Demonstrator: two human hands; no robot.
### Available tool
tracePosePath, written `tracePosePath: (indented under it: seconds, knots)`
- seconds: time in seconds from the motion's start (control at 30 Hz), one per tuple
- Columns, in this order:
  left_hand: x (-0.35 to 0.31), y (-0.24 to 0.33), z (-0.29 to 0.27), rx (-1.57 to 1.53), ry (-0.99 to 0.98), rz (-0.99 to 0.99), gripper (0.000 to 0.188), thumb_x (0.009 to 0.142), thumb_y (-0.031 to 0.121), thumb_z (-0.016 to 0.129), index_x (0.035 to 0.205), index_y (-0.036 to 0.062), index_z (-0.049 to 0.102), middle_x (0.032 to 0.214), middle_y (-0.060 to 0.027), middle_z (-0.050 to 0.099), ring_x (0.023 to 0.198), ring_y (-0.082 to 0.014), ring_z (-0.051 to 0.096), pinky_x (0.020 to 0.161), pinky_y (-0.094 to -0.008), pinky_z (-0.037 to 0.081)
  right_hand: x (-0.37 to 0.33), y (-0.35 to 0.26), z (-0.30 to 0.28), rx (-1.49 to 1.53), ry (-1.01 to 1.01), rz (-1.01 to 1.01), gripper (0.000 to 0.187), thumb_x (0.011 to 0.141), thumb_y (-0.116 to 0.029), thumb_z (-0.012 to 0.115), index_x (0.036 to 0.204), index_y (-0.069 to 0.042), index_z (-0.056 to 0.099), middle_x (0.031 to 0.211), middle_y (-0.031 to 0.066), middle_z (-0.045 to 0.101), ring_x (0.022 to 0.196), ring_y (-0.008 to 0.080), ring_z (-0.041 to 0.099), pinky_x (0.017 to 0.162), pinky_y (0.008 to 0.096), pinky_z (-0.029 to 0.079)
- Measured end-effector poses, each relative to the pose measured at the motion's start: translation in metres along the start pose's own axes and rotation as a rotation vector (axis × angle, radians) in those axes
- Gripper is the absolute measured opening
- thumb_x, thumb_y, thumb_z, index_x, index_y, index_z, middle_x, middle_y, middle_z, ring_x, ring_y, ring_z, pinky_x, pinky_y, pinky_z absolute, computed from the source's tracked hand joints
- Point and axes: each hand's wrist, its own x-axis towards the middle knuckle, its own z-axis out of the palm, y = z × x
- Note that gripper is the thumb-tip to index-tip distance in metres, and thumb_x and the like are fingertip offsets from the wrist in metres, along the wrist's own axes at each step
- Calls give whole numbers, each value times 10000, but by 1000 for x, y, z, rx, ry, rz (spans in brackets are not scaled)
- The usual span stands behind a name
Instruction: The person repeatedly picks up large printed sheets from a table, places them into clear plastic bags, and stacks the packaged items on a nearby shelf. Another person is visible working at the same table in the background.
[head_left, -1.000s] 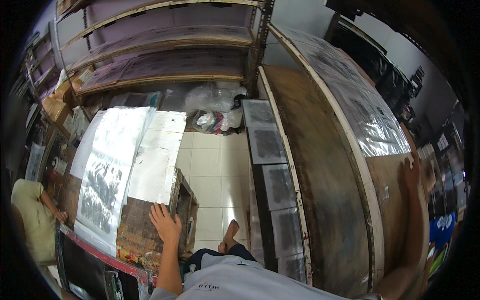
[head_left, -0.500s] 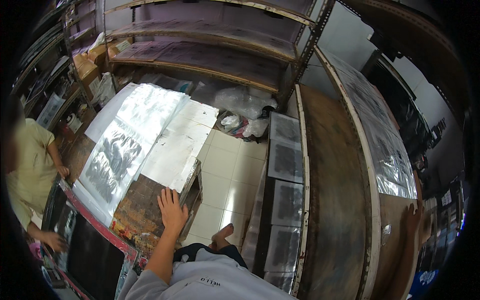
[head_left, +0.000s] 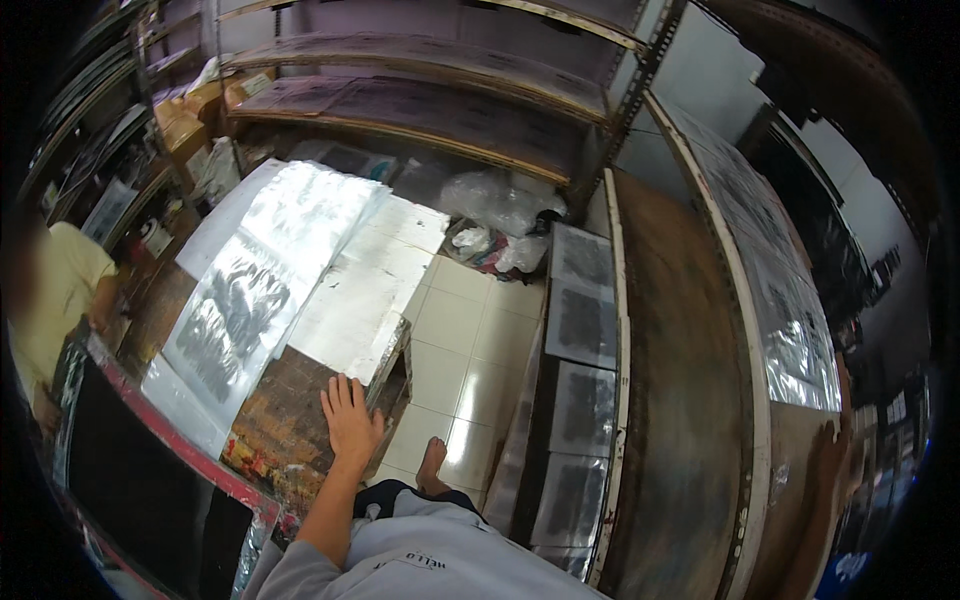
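My left hand (head_left: 352, 420) lies flat on the worn, paint-stained wooden tabletop (head_left: 285, 400), fingers spread and nothing held. Just beyond its fingertips is the near edge of a white board (head_left: 355, 300). Left of that board, shiny silvery plastic sheets (head_left: 250, 285) overlap across the table. At the far right a dark, arm-like shape (head_left: 815, 500) runs along a brown board; whether it is my right arm or a shadow is unclear, and the fingers cannot be made out. A red-edged frame with a black panel (head_left: 150, 480) stands tilted at the lower left.
A person in a yellow shirt (head_left: 70, 280) is behind the frame. Printed sheets (head_left: 580, 400) lie along a long wooden rack (head_left: 675, 400) on the right. Metal shelving (head_left: 400, 100) spans the back, with clear plastic bags (head_left: 490, 205) beneath. My bare foot (head_left: 432, 465) is on the tiles.
The red-edged frame has tilted up, and the person's lower hand is now hidden behind it. My left hand stays on the table. The whole view has shifted slightly.
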Motion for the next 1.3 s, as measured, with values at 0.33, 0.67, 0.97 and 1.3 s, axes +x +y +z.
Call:
tracePosePath:
  seconds: [0.33, 0.67, 0.97, 1.3]
  knots:
    - [2, 2, 4, -8, 4, -16, 692, 787, 228, 684, 1356, -62, 417, 1466, -276, 333, 1395, -428, 253, 1165, -543, 159, 10, -36, -7, -16, -101, 177, 425, 969, -250, 521, 1297, 21, 508, 1231, 216, 585, 1167, 334, 544, 1011, 402, 396]
    - [2, -8, 2, -15, -12, -25, 680, 777, 261, 698, 1323, -46, 435, 1419, -271, 375, 1374, -422, 273, 1146, -557, 167, 7, -99, -28, 209, -194, 256, 435, 866, -73, 539, 1286, 30, 497, 1023, 164, 594, 873, 243, 564, 767, 335, 486]
    - [-5, -13, 3, -118, 5, -54, 663, 805, 245, 674, 1350, -37, 423, 1456, -263, 332, 1386, -425, 247, 1147, -557, 166, 18, -68, -37, -155, -322, 118, 555, 919, -330, 536, 1297, 74, 498, 1255, 306, 557, 1166, 405, 537, 1005, 426, 415]
    - [-3, -12, -2, -96, -14, -61, 663, 813, 247, 673, 1368, -15, 420, 1455, -256, 336, 1385, -418, 258, 1146, -558, 180, 22, -103, -49, -249, -414, 208, 566, 934, -349, 486, 1334, 52, 476, 1318, 303, 517, 1218, 411, 504, 1045, 417, 380]
